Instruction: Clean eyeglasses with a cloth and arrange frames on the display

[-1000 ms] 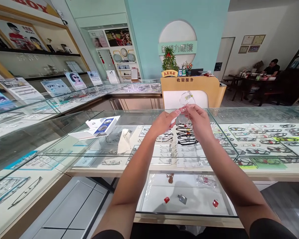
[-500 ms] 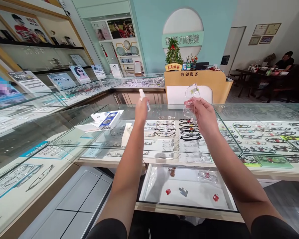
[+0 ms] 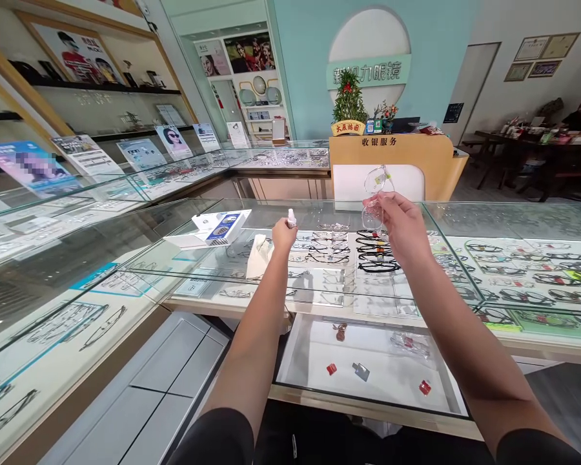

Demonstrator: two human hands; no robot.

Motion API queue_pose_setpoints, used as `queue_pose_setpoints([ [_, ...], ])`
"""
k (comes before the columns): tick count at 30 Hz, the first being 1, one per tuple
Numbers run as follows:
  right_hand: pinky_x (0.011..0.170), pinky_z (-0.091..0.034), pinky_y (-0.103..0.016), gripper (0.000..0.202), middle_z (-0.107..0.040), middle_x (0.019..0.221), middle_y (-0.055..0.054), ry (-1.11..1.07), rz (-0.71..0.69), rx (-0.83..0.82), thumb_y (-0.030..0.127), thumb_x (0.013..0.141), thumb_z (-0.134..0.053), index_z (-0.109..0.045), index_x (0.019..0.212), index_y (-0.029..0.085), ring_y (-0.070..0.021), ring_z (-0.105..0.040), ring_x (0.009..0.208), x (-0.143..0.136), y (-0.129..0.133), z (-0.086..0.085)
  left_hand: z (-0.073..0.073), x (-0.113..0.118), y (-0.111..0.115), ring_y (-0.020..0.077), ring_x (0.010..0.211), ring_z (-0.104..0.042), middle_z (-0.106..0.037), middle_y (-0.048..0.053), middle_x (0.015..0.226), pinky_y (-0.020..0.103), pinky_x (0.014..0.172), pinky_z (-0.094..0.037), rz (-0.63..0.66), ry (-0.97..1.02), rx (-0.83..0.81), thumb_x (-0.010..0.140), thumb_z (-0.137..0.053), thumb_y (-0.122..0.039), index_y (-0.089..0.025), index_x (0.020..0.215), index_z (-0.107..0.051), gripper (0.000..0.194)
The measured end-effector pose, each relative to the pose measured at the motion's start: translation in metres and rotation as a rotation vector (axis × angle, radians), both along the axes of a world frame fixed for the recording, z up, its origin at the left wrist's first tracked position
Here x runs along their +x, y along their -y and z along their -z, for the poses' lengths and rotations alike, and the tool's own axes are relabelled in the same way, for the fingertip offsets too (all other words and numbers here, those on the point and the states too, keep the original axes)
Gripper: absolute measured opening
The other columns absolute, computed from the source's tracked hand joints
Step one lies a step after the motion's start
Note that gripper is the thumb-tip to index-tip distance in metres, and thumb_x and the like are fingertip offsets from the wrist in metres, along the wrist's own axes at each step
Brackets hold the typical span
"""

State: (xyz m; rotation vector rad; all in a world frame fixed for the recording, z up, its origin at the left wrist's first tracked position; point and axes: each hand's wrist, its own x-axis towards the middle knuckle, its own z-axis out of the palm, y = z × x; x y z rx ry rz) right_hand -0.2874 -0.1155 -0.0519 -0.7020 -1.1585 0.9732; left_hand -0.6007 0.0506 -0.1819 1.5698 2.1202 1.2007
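Over the glass counter (image 3: 314, 216), my left hand (image 3: 283, 235) is closed around a small white spray bottle (image 3: 291, 216), whose top shows above the fingers. My right hand (image 3: 407, 226) pinches a pair of clear-framed eyeglasses (image 3: 372, 217) near the middle, held on end with one lens above the other. A small yellow-green sticker shows on the upper lens. The bottle and the eyeglasses are apart. Below the right hand, several dark-framed glasses (image 3: 375, 252) lie in a column in the case. A cream cloth (image 3: 258, 259) lies beside my left forearm.
An opened white-and-blue box (image 3: 225, 226) rests on the counter at left. Below, a pulled-out drawer (image 3: 314, 352) holds red tags and small items. Glass display cases run along both sides. A wooden cash desk (image 3: 392, 155) stands behind; a person sits at the far right.
My left hand has come down and slightly right, with the bottle now angled differently in it. The right hand holds the eyeglasses much as before. The view has shifted a little left.
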Motion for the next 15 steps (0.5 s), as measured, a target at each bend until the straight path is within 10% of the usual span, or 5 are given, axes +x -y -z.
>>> queue_pose_setpoints([
  [15,0.092,-0.058,-0.034,0.024,-0.083,0.100,-0.001,-0.014,0.000,0.012,0.052,0.090,-0.087,-0.080,0.084,0.029,-0.0176,-0.073,0.094,0.000,0.000,0.003,0.002,-0.014,-0.007,0.0271,0.123,-0.071,-0.070,0.012,0.139,0.049,0.103,-0.063,0.027,-0.099,-0.193,0.104,-0.074,-0.041,-0.018,0.138,-0.068,0.042],
])
